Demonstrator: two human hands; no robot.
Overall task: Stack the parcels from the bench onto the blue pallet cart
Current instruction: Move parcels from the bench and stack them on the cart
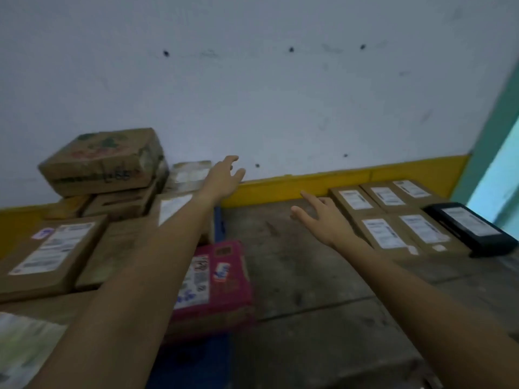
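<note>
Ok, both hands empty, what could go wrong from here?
The printed carton sits skewed atop the stack on the blue cart; a nudge from the left hand reaching past it may topple it. The pink parcel lies at the cart's edge and could slip off.

Brown parcels [384, 234] and a black parcel [471, 228] lie flat on the bench [295, 262] beside the blue pallet cart [193, 366].

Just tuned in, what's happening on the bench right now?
A person reaches forward, both hands open and empty. The right hand stretches toward the labelled brown parcels on the bench, beside a black parcel. The left hand reaches out by the pile on the blue pallet cart.
</note>
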